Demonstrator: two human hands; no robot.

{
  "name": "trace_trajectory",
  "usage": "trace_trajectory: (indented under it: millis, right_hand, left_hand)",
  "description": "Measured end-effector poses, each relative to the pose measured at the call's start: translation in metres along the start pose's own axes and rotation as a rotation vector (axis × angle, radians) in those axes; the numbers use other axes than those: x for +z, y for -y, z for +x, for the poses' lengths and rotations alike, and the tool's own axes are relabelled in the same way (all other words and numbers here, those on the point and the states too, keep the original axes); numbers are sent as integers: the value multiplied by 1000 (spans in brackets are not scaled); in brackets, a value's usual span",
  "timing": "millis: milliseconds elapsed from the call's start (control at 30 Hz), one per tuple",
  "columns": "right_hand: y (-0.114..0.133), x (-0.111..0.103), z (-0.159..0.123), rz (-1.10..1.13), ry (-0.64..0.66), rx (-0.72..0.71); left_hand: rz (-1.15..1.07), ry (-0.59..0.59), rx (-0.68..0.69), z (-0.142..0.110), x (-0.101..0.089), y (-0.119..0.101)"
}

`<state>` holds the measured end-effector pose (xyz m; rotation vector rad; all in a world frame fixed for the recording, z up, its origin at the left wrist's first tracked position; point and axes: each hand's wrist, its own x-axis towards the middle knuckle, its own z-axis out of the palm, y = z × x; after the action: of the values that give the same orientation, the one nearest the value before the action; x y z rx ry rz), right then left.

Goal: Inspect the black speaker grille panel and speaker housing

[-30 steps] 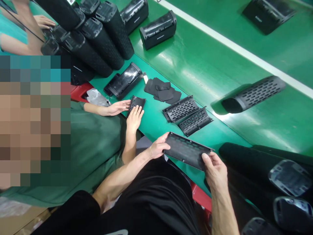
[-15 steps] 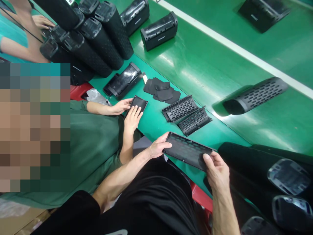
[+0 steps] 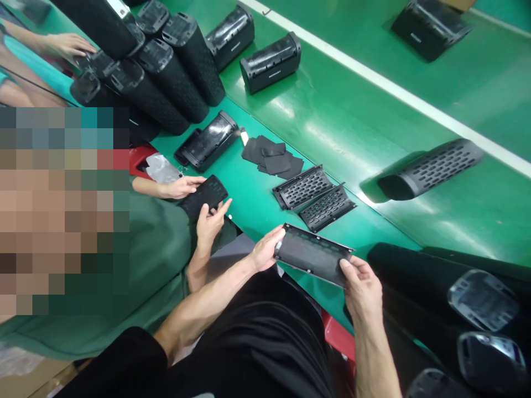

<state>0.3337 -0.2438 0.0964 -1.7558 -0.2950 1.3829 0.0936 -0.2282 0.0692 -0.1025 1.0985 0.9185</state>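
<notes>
I hold a black perforated grille panel [image 3: 311, 255] over the near edge of the green bench. My left hand [image 3: 265, 250] pinches its left end and my right hand [image 3: 362, 290] grips its right end from below. Just beyond it, two more black slotted grilles [image 3: 314, 197] lie side by side on the bench. A pile of black fabric squares [image 3: 272, 155] sits behind them.
A co-worker in green at my left holds a small black mesh panel [image 3: 205, 193] in both hands [image 3: 209, 221]. Several black speaker bodies [image 3: 174, 72] lean at the back left. Speakers [image 3: 270, 61] and a long grille shell [image 3: 431, 168] lie on the conveyor; more shells [image 3: 456, 293] are stacked at right.
The co-worker has lifted the small mesh panel off the bench and drawn it closer. My panel has tilted slightly; both my hands keep their grip.
</notes>
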Motion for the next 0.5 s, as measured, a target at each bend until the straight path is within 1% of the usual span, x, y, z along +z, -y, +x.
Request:
trace_trajectory:
  millis: [67,167,267,333,400,433,500]
  right_hand:
    - [-2,1,1,-5,-12,10]
    - [-5,2,4,-37,-24,23]
    - [-2,-5,4,-36,-39,-27]
    - [6,-14,2,-8,-54,-93]
    - [18,-23,-4,-15,-75,-177]
    - [23,-25,-7,-48,-74,-214]
    - [30,-21,-14,-161,-23,-265]
  left_hand:
    - [-4,6,12,0,1,0]
    - [3,-16,34,0,0,1]
    - [64,-52,109,1,-3,-1]
    - [212,-92,219,1,-7,-6]
    - [420,-124,333,-2,-9,-10]
    - [512,-121,368,-3,-8,-11]
    - [604,-83,371,-7,-4,-11]
